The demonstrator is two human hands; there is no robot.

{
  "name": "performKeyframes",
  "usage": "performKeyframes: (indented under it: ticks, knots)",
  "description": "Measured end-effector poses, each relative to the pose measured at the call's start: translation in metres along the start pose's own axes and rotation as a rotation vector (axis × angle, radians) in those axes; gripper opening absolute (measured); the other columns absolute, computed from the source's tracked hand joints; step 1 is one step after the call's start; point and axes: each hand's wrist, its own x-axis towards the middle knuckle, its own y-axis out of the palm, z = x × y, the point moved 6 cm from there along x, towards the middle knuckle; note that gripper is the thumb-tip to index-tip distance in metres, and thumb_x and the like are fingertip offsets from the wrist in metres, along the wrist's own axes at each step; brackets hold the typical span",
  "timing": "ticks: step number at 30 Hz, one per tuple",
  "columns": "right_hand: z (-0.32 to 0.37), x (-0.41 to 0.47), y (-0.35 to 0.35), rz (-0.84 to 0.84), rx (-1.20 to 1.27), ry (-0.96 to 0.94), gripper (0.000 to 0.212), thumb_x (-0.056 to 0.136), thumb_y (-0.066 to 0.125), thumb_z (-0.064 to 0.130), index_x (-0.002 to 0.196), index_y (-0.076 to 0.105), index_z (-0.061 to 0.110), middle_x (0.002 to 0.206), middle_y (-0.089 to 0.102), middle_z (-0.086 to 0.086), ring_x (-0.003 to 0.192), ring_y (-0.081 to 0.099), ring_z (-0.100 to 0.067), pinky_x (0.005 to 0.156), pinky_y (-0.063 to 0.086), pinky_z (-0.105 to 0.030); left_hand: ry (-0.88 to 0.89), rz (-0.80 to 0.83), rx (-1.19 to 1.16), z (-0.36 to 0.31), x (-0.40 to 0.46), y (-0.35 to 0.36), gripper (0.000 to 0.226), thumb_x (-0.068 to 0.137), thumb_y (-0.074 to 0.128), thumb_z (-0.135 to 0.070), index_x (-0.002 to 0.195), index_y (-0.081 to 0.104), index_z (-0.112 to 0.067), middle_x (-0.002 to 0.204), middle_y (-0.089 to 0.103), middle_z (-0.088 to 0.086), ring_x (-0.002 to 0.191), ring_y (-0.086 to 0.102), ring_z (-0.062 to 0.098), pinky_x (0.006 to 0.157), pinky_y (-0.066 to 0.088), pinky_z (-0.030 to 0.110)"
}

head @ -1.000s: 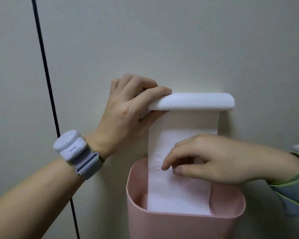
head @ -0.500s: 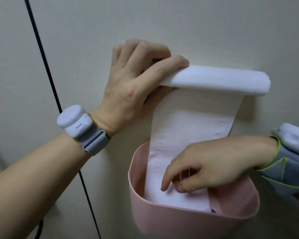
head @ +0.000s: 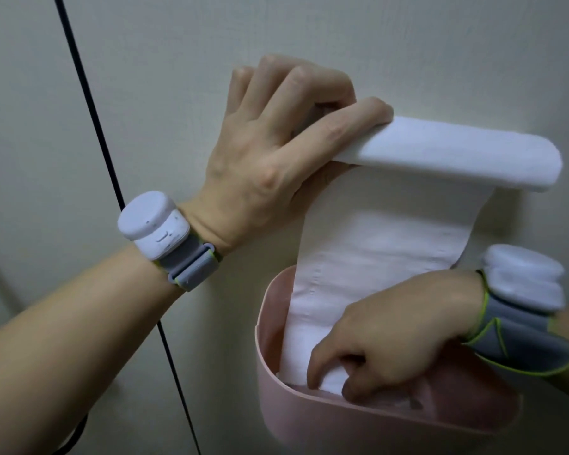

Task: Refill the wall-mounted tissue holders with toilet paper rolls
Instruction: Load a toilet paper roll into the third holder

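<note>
Toilet paper [head: 358,257] hangs in a loose sheet from under the white lid [head: 440,156] of a wall-mounted holder, its lower end trailing down into the pink bin [head: 342,418] fixed to the wall below. The left hand [head: 276,149] grips the lid's left end, forefinger lying along the top edge and the other fingers curled behind it against the wall. The right hand [head: 391,336] reaches into the bin with its fingers bent round the bottom of the sheet, pinching it near the front rim.

Thin tissue held at both ends is the main risk: a firm downward tug by the right hand could tear it along a perforation line, leaving a stray piece in the bin. The lid looks propped only by the left hand's hold; if that slips, it may snap down and crease or trap the sheet crookedly. Whether a roll sits properly behind the lid cannot be told, so it may unwind further. A black cable [head: 112,192] runs down the wall just beside the left wrist and could snag the wrist strap [head: 188,264].
</note>
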Motion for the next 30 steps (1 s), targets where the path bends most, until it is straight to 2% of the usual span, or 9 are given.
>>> performKeyframes:
  ticks: [3, 5, 7, 10, 15, 22, 24, 27, 30]
  knots:
    - [0.001, 0.001, 0.002, 0.019, 0.014, 0.009, 0.038, 0.096, 0.056, 0.032, 0.133, 0.051, 0.037, 0.085, 0.060, 0.006, 0.094, 0.066, -0.027, 0.088, 0.052, -0.036, 0.057, 0.018, -0.006, -0.002, -0.001, 0.002, 0.027, 0.093, 0.067, -0.026, 0.115, 0.073, -0.013, 0.100, 0.069, 0.011, 0.089, 0.058, 0.032, 0.071, 0.044, 0.050]
    - [0.002, -0.002, 0.002, 0.033, -0.002, 0.015, 0.040, 0.097, 0.056, 0.034, 0.136, 0.049, 0.038, 0.080, 0.057, 0.008, 0.094, 0.066, -0.025, 0.087, 0.052, -0.033, 0.098, 0.029, -0.002, -0.003, -0.001, 0.003, 0.028, 0.092, 0.066, -0.027, 0.116, 0.073, -0.013, 0.100, 0.070, 0.011, 0.087, 0.060, 0.033, 0.070, 0.043, 0.049]
    - [0.002, -0.006, -0.001, 0.031, -0.008, 0.016, 0.044, 0.097, 0.057, 0.036, 0.139, 0.046, 0.040, 0.085, 0.060, 0.008, 0.095, 0.066, -0.023, 0.087, 0.051, -0.031, 0.118, 0.035, 0.001, -0.003, -0.002, 0.003, 0.029, 0.093, 0.064, -0.027, 0.117, 0.072, -0.014, 0.100, 0.070, 0.011, 0.087, 0.061, 0.034, 0.070, 0.043, 0.049]
    - [0.004, -0.006, -0.004, 0.004, 0.027, 0.004, 0.050, 0.096, 0.057, 0.034, 0.141, 0.039, 0.046, 0.099, 0.070, -0.001, 0.092, 0.069, -0.027, 0.089, 0.054, -0.037, 0.117, 0.020, 0.009, -0.003, -0.003, 0.004, 0.028, 0.094, 0.063, -0.027, 0.117, 0.072, -0.014, 0.100, 0.070, 0.010, 0.087, 0.060, 0.033, 0.070, 0.043, 0.048]
    - [0.007, -0.001, 0.003, 0.036, -0.048, 0.036, 0.054, 0.097, 0.054, 0.035, 0.142, 0.029, 0.048, 0.099, 0.073, -0.009, 0.092, 0.068, -0.031, 0.089, 0.055, -0.043, 0.127, 0.014, 0.011, -0.002, -0.004, 0.004, 0.029, 0.095, 0.063, -0.029, 0.117, 0.071, -0.014, 0.100, 0.070, 0.010, 0.088, 0.059, 0.032, 0.071, 0.041, 0.046]
    - [-0.003, -0.019, -0.002, -0.008, -0.014, 0.101, 0.043, 0.096, 0.055, 0.041, 0.138, 0.045, 0.039, 0.103, 0.070, 0.004, 0.098, 0.065, -0.020, 0.087, 0.052, -0.033, 0.163, 0.036, 0.019, -0.005, -0.007, 0.006, 0.026, 0.096, 0.061, -0.027, 0.116, 0.072, -0.016, 0.100, 0.071, 0.008, 0.090, 0.057, 0.029, 0.070, 0.038, 0.045]
    - [-0.003, -0.021, 0.001, -0.008, -0.023, 0.116, 0.042, 0.096, 0.054, 0.039, 0.137, 0.046, 0.039, 0.100, 0.069, 0.005, 0.097, 0.061, -0.018, 0.082, 0.049, -0.029, 0.166, 0.034, 0.016, -0.005, -0.006, 0.006, 0.027, 0.097, 0.059, -0.029, 0.117, 0.072, -0.016, 0.100, 0.070, 0.008, 0.090, 0.057, 0.029, 0.070, 0.038, 0.045]
    - [-0.002, -0.022, 0.004, -0.023, -0.037, 0.121, 0.041, 0.097, 0.052, 0.036, 0.138, 0.046, 0.038, 0.080, 0.056, 0.009, 0.087, 0.050, -0.014, 0.070, 0.039, -0.025, 0.170, 0.031, 0.021, -0.004, -0.007, 0.007, 0.028, 0.096, 0.059, -0.029, 0.117, 0.071, -0.016, 0.100, 0.070, 0.008, 0.091, 0.056, 0.028, 0.071, 0.037, 0.044]
    - [-0.007, -0.027, 0.004, -0.057, -0.063, 0.143, 0.039, 0.098, 0.050, 0.037, 0.137, 0.047, 0.038, 0.076, 0.046, 0.010, 0.084, 0.041, -0.009, 0.074, 0.035, -0.026, 0.169, 0.031, 0.020, -0.004, -0.007, 0.007, 0.028, 0.095, 0.062, -0.030, 0.117, 0.071, -0.016, 0.100, 0.070, 0.008, 0.091, 0.056, 0.028, 0.071, 0.037, 0.044]
